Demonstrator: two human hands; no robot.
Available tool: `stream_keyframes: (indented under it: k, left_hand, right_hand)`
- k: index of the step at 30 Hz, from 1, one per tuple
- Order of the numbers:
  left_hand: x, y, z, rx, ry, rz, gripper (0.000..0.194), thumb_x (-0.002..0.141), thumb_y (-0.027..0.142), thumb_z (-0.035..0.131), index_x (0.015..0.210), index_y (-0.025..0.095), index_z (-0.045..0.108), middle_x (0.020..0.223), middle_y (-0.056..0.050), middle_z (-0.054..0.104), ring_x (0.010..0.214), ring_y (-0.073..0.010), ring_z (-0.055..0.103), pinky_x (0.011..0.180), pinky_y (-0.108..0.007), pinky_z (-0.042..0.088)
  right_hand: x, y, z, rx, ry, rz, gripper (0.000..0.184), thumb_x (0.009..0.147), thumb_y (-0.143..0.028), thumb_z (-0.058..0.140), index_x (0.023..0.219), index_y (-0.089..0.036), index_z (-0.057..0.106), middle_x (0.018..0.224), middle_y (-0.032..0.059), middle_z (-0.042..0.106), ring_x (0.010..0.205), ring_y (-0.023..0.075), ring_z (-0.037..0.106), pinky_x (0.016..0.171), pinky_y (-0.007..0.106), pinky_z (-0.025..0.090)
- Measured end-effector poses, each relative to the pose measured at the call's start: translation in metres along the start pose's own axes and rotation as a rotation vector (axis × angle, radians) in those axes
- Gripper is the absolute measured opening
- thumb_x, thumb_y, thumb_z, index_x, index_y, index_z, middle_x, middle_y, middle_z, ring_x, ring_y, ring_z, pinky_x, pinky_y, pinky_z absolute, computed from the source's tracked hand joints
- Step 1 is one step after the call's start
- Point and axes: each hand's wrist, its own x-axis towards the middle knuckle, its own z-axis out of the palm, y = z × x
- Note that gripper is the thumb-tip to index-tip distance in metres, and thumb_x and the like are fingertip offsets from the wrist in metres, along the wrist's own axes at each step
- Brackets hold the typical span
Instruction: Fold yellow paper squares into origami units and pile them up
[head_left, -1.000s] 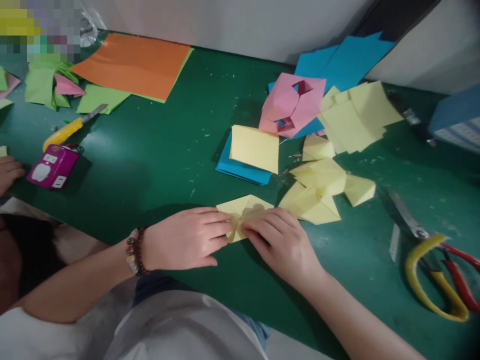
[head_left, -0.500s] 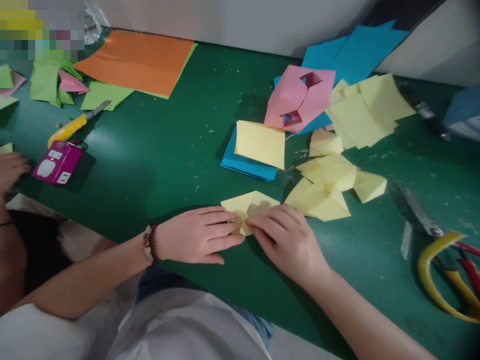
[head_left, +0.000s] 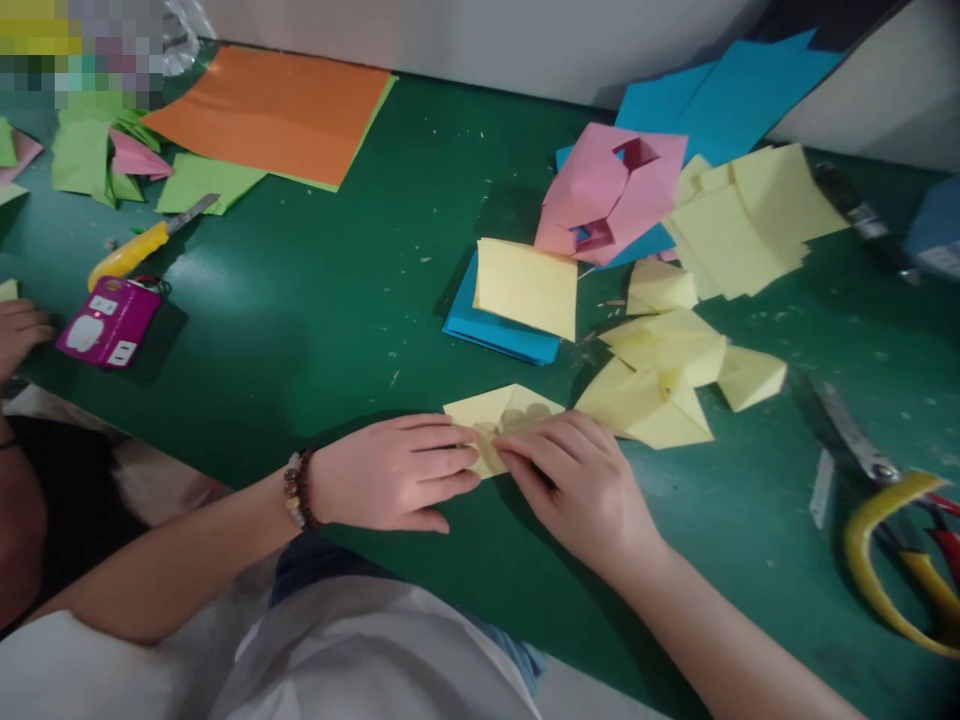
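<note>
Around the visible middle of a glossy, hard, green worktop, a smooth, rectangular orange paper sheet is lying near eleven o'clock. At seven, the left hand is resting open, its straight fingers lying flat. At five, the right hand is curling its fingers; whether it is gripping cannot be told. A faceted pink paper form, showing angular openings, is sitting at one. Near six, an angular, creased, pale-yellow paper piece is lying beneath both hands' fingertips.
</note>
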Motion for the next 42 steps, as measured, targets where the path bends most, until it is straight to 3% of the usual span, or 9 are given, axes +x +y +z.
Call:
stream_keyframes:
  k: [16, 42]
  left_hand:
    - [-0.0002, -0.0011, 0.0002, -0.036, 0.019, -0.006, 0.044, 0.091, 0.041, 0.057, 0.122, 0.01, 0.061, 0.132, -0.015, 0.059, 0.129, -0.0241, 0.05, 0.115, -0.042, 0.036]
    - [0.0014, -0.0018, -0.0019, -0.01, -0.051, -0.013, 0.047, 0.095, 0.043, 0.049, 0.13, 0.013, 0.055, 0.139, -0.01, 0.055, 0.132, -0.0236, 0.046, 0.114, -0.041, 0.034]
  right_hand:
    - [-0.0011, -0.0008, 0.0001, -0.032, 0.01, 0.001, 0.012, 0.087, -0.016, 0.059, 0.09, -0.018, 0.071, 0.079, 0.0051, 0.069, 0.077, 0.0187, 0.06, 0.073, 0.035, 0.049]
    - [0.0005, -0.003, -0.0018, -0.07, -0.008, -0.006, 0.011, 0.089, -0.017, 0.059, 0.09, -0.017, 0.07, 0.081, 0.0054, 0.07, 0.078, 0.018, 0.058, 0.073, 0.033, 0.047]
